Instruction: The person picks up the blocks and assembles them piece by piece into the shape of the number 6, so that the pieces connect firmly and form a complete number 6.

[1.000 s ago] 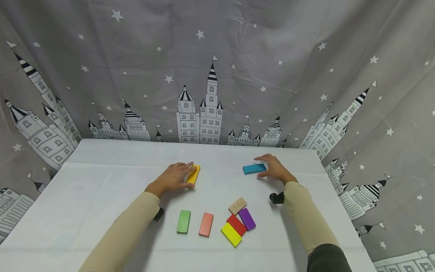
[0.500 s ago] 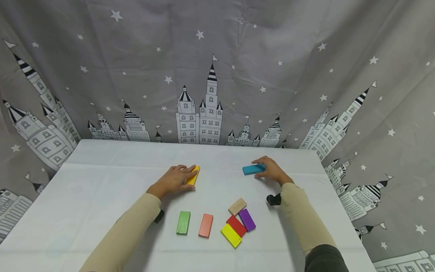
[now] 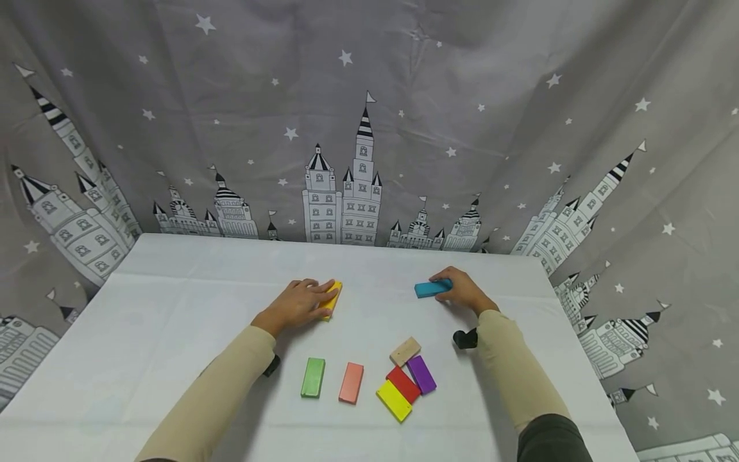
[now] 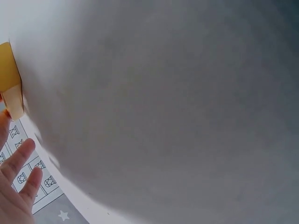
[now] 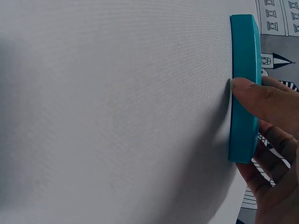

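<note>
On the far part of the white table, my left hand [image 3: 294,304] grips an orange-yellow wooden block [image 3: 331,307], fingers over its far end and thumb at its near end. The left wrist view catches only part of this block [image 4: 9,74] at its left edge, with some fingers stretched beyond it. Farther right, my right hand [image 3: 464,290] pinches a blue block [image 3: 428,289]. Seen by the right wrist camera, the thumb [image 5: 261,99] presses one long side of the blue block [image 5: 245,51] and the fingers lie behind it. Both blocks appear to rest on the tabletop.
Nearer me lie a green block [image 3: 313,377] and a salmon block [image 3: 351,383], apart. To their right, wooden-coloured [image 3: 405,351], purple [image 3: 422,374], red [image 3: 403,384] and yellow [image 3: 394,401] blocks sit clustered. A grey castle-print curtain [image 3: 404,160] hangs behind the white table [image 3: 173,308].
My right hand has closed its thumb and fingers onto the blue block. The left thumb has drawn in against the orange-yellow block. The other blocks stay put.
</note>
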Available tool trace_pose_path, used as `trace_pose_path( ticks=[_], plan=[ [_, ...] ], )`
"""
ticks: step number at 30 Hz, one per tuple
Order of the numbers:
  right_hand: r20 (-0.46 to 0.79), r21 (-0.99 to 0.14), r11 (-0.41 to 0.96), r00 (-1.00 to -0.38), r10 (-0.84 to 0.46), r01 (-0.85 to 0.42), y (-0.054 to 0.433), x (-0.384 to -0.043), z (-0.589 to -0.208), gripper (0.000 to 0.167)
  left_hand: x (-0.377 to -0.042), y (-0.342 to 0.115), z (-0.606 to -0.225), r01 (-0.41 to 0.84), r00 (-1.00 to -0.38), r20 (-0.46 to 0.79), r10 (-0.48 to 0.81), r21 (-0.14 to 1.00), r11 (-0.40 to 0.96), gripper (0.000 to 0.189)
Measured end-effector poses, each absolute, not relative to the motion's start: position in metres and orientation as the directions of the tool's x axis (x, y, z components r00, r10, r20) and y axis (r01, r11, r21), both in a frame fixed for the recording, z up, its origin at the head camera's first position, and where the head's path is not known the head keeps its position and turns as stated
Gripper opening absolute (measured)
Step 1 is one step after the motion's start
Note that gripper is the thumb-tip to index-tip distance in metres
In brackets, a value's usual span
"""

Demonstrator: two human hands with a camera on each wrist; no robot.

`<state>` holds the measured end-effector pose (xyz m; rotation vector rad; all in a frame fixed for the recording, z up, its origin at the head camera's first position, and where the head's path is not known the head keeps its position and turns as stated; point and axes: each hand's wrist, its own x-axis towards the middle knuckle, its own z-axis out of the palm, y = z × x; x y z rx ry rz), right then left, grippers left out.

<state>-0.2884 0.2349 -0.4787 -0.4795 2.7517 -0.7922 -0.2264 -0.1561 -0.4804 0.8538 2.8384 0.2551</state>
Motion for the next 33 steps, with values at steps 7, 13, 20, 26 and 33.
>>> trace_pose_path(
  ticks=[7,13,20,26,33],
  plan=[
    [-0.144,-0.554,0.8,-0.919,-0.366,-0.232,0.231,-0.291,-0.475,0.038,-0.227,-0.158,-0.48,0.523,-0.834,-0.094,0.543,0.173,0.834,0.058],
    [-0.136,-0.562,0.792,-0.919,-0.371,-0.237,0.224,-0.294,-0.475,0.038,-0.226,-0.158,-0.481,0.505,-0.844,-0.1,0.527,0.186,0.843,0.057],
    [-0.118,-0.575,0.771,-0.905,-0.408,-0.273,0.21,-0.3,-0.478,0.037,-0.226,-0.157,-0.48,0.5,-0.845,-0.105,0.525,0.193,0.844,0.057],
    [-0.102,-0.559,0.767,-0.892,-0.44,-0.314,0.194,-0.307,-0.478,0.035,-0.225,-0.156,-0.482,0.505,-0.844,-0.099,0.527,0.182,0.844,0.057],
    [-0.107,-0.528,0.779,-0.883,-0.456,-0.339,0.172,-0.317,-0.478,0.034,-0.224,-0.156,-0.482,0.489,-0.85,-0.115,0.515,0.193,0.851,0.057]
  ],
)
